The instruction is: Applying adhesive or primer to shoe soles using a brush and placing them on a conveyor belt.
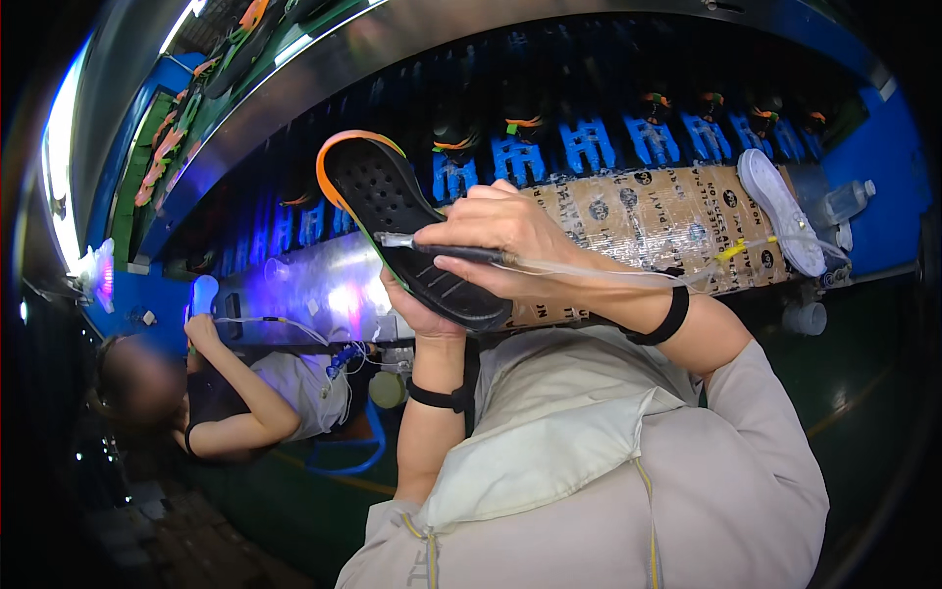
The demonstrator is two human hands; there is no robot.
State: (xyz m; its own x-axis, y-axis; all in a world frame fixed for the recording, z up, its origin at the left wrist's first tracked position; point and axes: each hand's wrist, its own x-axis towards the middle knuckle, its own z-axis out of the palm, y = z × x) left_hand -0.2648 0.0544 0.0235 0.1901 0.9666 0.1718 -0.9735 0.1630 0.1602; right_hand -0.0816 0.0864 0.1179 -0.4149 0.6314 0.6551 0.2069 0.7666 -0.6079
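Note:
Tilted in front of me is a black shoe sole (pixel 378 191) with an orange and green rim and small holes in its upper face. My left hand (pixel 424 312) is closed on the sole's near part from below, its fingers mostly hidden behind it. Above the sole, my right hand (pixel 505 234) grips a dark-handled brush (pixel 461 252). The brush's pale tip lies over the sole's inner face near its left edge; I cannot tell if they touch. A clear thin tube (pixel 579 269) runs from the handle along my right forearm.
Printed brown cardboard under clear film (pixel 687 211) covers the bench before me. At its right end are a white shoe (pixel 770 201) and a clear bottle (pixel 849 200). Blue racks (pixel 589 144) with shoe parts line the back. To my left a co-worker (pixel 250 402) holds a sole.

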